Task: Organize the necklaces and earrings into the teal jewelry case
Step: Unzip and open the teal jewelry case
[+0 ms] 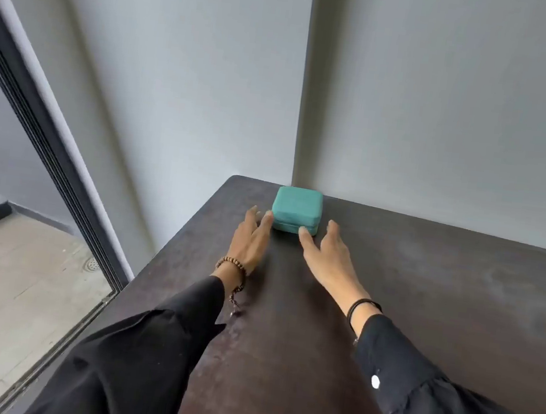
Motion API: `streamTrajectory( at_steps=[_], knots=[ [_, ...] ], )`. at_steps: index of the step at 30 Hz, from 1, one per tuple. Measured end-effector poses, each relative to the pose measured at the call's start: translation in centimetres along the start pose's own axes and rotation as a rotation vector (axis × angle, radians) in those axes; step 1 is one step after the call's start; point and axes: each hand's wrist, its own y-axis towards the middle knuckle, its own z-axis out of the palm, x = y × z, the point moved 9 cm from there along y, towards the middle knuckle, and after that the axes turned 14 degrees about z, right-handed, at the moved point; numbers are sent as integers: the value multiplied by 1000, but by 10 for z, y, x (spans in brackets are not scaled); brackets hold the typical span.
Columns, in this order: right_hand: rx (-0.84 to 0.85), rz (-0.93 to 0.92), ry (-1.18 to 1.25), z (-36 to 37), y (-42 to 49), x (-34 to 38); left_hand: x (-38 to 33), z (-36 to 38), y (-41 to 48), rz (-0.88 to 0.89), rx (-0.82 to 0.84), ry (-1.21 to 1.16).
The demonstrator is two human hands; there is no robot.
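Stretching both arms in black sleeves over the dark brown wooden table, we have our left hand and our right hand at the two front corners of the small square teal jewelry case. This case sits closed at the far edge of the table, just beside the grey wall. Both hands have straight, spread fingers; one fingertip of each touches the case front, and neither grips it.
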Motion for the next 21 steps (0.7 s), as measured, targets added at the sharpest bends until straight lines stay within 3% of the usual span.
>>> streamTrajectory(
  at_steps=[4,9,14,21],
  knots=[
    [-76,-27,49,2,19,3,12,6,18,-7,-69,-88],
    [-123,-71,64,13,29,3,8,16,20,58,-13,119],
    [-90,-79,132,8,24,-1,9,13,17,89,-26,135],
    [-96,-48,290,-2,-3,-16,11,7,-6,55,-52,-83]
  ],
)
